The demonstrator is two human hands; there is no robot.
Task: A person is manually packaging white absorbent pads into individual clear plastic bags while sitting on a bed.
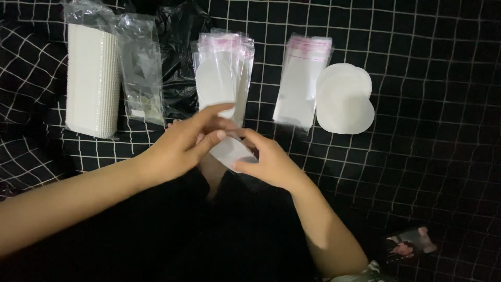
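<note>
- Hands meet at the middle of my head view, over a black cloth [428, 156] with a white grid that covers the whole surface.
- My left hand [180, 143] comes in from the lower left; its fingers [211, 112] are stretched forward, and thumb and forefinger pinch the top edge of a small clear plastic sleeve [232, 151].
- My right hand [269, 162] comes up from the lower right; its fingers are curled round the sleeve's lower right side, with the thumb pressed on its front.
- That sleeve sits between both hands, held just above my dark lap, and something white and rounded shows inside it; I cannot tell exactly what it is.
- Just behind the hands lies a stack of filled clear sleeves [222, 73] with pink strips at the top, each showing a white disc.
- To its right lies a stack of empty sleeves [301, 81], also pink-edged, and touching it on the right a pile of white round pads [345, 99].
- At far left lies a bagged block of white textured sheets [93, 78], with a clear bag [142, 70] leaning over its right edge.
- Crumpled black plastic [177, 47] lies between that bag and the filled sleeves.
- Near the bottom right, well apart from the hands, lies a small photo card [409, 244].
</note>
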